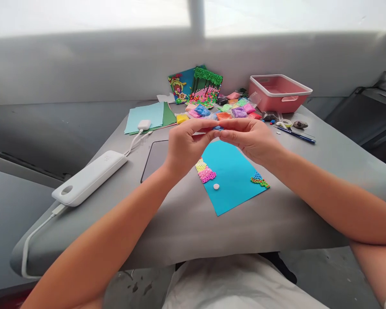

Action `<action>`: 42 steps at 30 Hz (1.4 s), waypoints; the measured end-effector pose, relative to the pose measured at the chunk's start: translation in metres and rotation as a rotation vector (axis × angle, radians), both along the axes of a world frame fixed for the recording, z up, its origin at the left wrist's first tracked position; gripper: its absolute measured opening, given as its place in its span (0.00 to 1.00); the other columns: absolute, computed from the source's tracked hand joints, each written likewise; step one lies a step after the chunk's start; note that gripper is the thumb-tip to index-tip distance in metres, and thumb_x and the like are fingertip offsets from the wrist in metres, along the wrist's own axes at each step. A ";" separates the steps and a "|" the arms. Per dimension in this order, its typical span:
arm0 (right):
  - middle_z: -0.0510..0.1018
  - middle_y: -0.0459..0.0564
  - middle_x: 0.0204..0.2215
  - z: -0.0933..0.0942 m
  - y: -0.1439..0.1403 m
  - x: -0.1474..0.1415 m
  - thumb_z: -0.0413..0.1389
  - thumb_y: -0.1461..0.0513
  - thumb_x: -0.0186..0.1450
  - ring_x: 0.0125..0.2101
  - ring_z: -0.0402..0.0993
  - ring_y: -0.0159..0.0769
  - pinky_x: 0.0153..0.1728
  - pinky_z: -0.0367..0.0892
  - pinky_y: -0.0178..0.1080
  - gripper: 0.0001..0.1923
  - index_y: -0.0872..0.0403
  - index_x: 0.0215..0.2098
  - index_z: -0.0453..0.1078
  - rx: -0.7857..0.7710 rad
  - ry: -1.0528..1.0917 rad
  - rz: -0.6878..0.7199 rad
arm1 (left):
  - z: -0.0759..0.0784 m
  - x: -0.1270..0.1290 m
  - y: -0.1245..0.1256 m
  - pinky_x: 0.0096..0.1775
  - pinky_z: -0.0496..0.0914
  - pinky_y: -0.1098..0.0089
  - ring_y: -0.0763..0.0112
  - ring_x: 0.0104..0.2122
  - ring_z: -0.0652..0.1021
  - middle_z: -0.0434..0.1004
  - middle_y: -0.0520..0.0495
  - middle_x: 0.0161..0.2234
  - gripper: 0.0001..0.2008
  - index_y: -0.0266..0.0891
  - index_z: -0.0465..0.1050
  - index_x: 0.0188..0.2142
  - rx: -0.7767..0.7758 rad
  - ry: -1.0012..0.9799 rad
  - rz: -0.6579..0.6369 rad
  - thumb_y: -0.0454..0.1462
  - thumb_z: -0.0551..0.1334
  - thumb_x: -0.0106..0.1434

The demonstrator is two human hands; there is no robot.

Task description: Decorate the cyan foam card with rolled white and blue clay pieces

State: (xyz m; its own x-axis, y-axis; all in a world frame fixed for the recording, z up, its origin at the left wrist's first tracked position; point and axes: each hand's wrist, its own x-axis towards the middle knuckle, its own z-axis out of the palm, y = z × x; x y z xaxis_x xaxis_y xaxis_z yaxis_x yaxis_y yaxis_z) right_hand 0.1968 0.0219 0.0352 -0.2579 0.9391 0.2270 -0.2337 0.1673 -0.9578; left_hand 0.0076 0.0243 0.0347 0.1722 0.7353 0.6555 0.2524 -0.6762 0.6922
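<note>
My left hand (191, 143) and my right hand (249, 137) meet above the far part of a blue card sheet (233, 171). Between their fingertips they pinch a small piece of blue modelling clay (218, 128), mostly hidden by the fingers. On the card's left edge sits a patch of pink and yellow clay rings (206, 172). Green, red and blue clay bits (260, 181) decorate its right corner. A small white clay disc (216, 186) lies on the card near the pink rings.
A dark-screened tablet (154, 159) is partly behind my left wrist, with a white power bank (90, 178) and cable farther left. Bagged coloured clay (239, 112), decorated pictures (207, 86) and a pink basket (278, 98) stand at the back. A blue pen (297, 135) lies right.
</note>
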 end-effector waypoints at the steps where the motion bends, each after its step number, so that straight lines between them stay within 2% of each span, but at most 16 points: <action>1: 0.86 0.48 0.40 -0.002 -0.002 0.001 0.74 0.58 0.55 0.42 0.82 0.34 0.49 0.78 0.39 0.15 0.50 0.40 0.84 0.020 -0.016 -0.010 | -0.001 0.001 -0.001 0.41 0.80 0.69 0.67 0.39 0.84 0.87 0.44 0.40 0.08 0.37 0.84 0.41 -0.009 0.001 0.004 0.36 0.71 0.61; 5: 0.86 0.47 0.34 -0.009 -0.007 0.002 0.75 0.56 0.52 0.36 0.82 0.33 0.41 0.80 0.38 0.15 0.51 0.37 0.83 0.091 -0.046 -0.083 | -0.002 0.005 -0.008 0.37 0.78 0.69 0.67 0.36 0.82 0.86 0.46 0.36 0.06 0.39 0.83 0.38 -0.088 0.015 -0.009 0.37 0.69 0.62; 8: 0.84 0.46 0.28 -0.011 -0.009 0.001 0.75 0.54 0.52 0.29 0.81 0.32 0.34 0.80 0.37 0.17 0.54 0.34 0.82 0.162 -0.122 -0.110 | -0.002 0.004 -0.014 0.35 0.77 0.68 0.68 0.33 0.81 0.83 0.47 0.33 0.08 0.39 0.82 0.36 -0.237 -0.015 -0.073 0.42 0.69 0.63; 12: 0.81 0.46 0.24 -0.013 -0.009 0.001 0.73 0.51 0.56 0.25 0.79 0.32 0.29 0.78 0.36 0.17 0.56 0.34 0.81 0.232 -0.240 -0.127 | -0.003 0.001 -0.018 0.35 0.78 0.67 0.68 0.30 0.81 0.83 0.48 0.31 0.14 0.39 0.82 0.34 -0.434 -0.109 -0.124 0.47 0.73 0.59; 16: 0.80 0.45 0.23 -0.010 -0.007 0.005 0.71 0.50 0.59 0.24 0.78 0.31 0.27 0.78 0.36 0.17 0.56 0.33 0.80 0.275 -0.301 -0.144 | -0.006 0.000 -0.015 0.36 0.78 0.67 0.69 0.29 0.81 0.83 0.49 0.29 0.17 0.40 0.82 0.33 -0.601 -0.202 -0.118 0.50 0.76 0.54; 20: 0.80 0.45 0.22 -0.006 -0.003 0.011 0.71 0.52 0.58 0.23 0.78 0.32 0.27 0.79 0.38 0.14 0.53 0.31 0.81 0.287 -0.308 -0.220 | -0.011 -0.005 -0.010 0.39 0.79 0.67 0.71 0.29 0.80 0.83 0.50 0.29 0.17 0.40 0.82 0.32 -0.708 -0.290 -0.124 0.50 0.77 0.52; 24: 0.82 0.46 0.25 -0.007 -0.001 0.015 0.70 0.56 0.61 0.25 0.80 0.34 0.29 0.80 0.40 0.07 0.51 0.34 0.83 0.374 -0.307 -0.321 | -0.015 -0.006 -0.006 0.46 0.79 0.67 0.70 0.35 0.83 0.85 0.49 0.33 0.15 0.41 0.83 0.34 -0.815 -0.409 -0.209 0.47 0.77 0.53; 26: 0.84 0.47 0.30 -0.010 -0.002 0.016 0.66 0.59 0.66 0.28 0.81 0.34 0.31 0.81 0.40 0.05 0.49 0.39 0.83 0.499 -0.389 -0.366 | -0.015 -0.004 -0.006 0.51 0.78 0.66 0.68 0.42 0.84 0.86 0.48 0.37 0.14 0.41 0.84 0.37 -0.866 -0.453 -0.269 0.46 0.76 0.55; 28: 0.86 0.47 0.37 -0.014 -0.003 0.016 0.61 0.63 0.69 0.33 0.83 0.36 0.36 0.81 0.41 0.09 0.47 0.44 0.83 0.701 -0.531 -0.421 | -0.013 0.000 -0.009 0.55 0.76 0.64 0.65 0.48 0.83 0.87 0.46 0.42 0.13 0.41 0.84 0.39 -0.914 -0.483 -0.333 0.45 0.74 0.59; 31: 0.86 0.48 0.43 -0.020 -0.002 0.017 0.57 0.67 0.71 0.41 0.83 0.38 0.43 0.81 0.42 0.14 0.44 0.47 0.81 1.057 -0.709 -0.468 | -0.011 0.003 -0.012 0.57 0.75 0.64 0.64 0.51 0.83 0.87 0.46 0.45 0.07 0.41 0.84 0.39 -0.986 -0.520 -0.428 0.41 0.71 0.64; 34: 0.85 0.49 0.43 -0.025 0.002 0.018 0.54 0.69 0.71 0.44 0.82 0.38 0.45 0.79 0.43 0.16 0.44 0.49 0.79 1.245 -0.795 -0.440 | -0.012 0.002 -0.011 0.58 0.74 0.64 0.64 0.52 0.83 0.87 0.45 0.46 0.07 0.41 0.84 0.40 -1.010 -0.514 -0.473 0.40 0.68 0.67; 37: 0.82 0.49 0.43 -0.025 0.004 0.018 0.53 0.69 0.72 0.43 0.80 0.37 0.44 0.78 0.43 0.16 0.44 0.48 0.78 1.248 -0.787 -0.388 | -0.013 0.001 -0.010 0.58 0.74 0.63 0.61 0.54 0.82 0.86 0.45 0.47 0.10 0.42 0.84 0.42 -1.007 -0.452 -0.479 0.43 0.70 0.64; 40: 0.78 0.49 0.41 -0.020 0.000 0.017 0.57 0.67 0.71 0.41 0.78 0.35 0.38 0.78 0.39 0.12 0.45 0.44 0.78 1.136 -0.707 -0.299 | -0.014 0.000 -0.010 0.56 0.75 0.64 0.62 0.51 0.82 0.86 0.45 0.44 0.12 0.42 0.85 0.40 -1.011 -0.401 -0.484 0.45 0.73 0.61; 42: 0.77 0.48 0.39 -0.016 -0.003 0.017 0.60 0.66 0.69 0.39 0.78 0.34 0.37 0.78 0.39 0.07 0.46 0.41 0.78 1.067 -0.687 -0.305 | -0.014 0.001 -0.011 0.54 0.75 0.66 0.65 0.48 0.82 0.85 0.46 0.40 0.13 0.41 0.85 0.38 -1.001 -0.391 -0.478 0.46 0.74 0.59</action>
State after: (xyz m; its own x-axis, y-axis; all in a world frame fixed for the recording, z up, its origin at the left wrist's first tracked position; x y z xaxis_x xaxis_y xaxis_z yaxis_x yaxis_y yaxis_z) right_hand 0.2135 0.0188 0.0190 -0.4285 0.4198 0.8001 0.4296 0.8737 -0.2283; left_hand 0.0084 0.0129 0.0207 0.4857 0.8674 -0.1083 -0.2269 0.2448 0.9427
